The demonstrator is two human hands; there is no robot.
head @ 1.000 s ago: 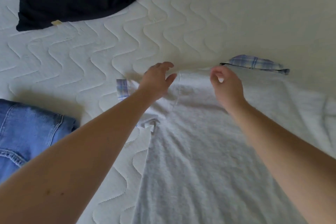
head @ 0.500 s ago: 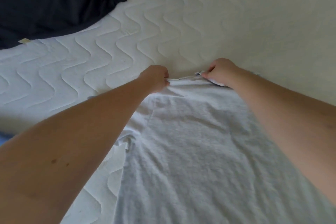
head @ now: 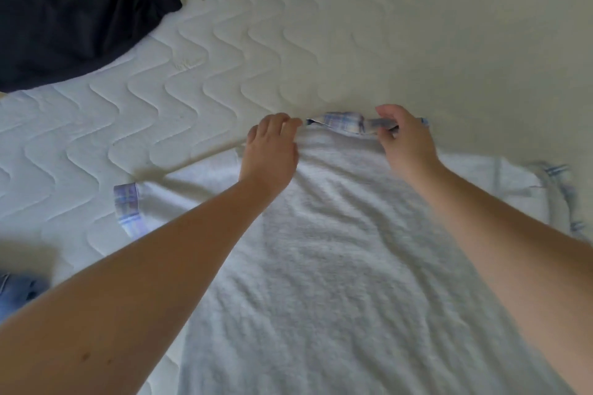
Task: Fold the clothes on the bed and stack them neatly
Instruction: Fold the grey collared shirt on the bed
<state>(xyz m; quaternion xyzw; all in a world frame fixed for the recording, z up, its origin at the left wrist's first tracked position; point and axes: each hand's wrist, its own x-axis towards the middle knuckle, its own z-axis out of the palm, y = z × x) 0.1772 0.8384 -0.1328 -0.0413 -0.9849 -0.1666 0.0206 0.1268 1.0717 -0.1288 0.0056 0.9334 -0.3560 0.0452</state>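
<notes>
where spread flat, one shirt (head: 337, 266) under two hands (head: 269, 151)

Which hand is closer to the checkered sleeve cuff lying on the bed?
The left hand is closer. It rests on the white shirt, up and right of the plaid cuff. The right hand is further right, at the plaid collar.

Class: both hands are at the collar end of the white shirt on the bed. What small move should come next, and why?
Probably smooth the plaid collar flat. The right hand pinches it, the left hand rests on the white shirt, which lies spread but wrinkled.
</notes>
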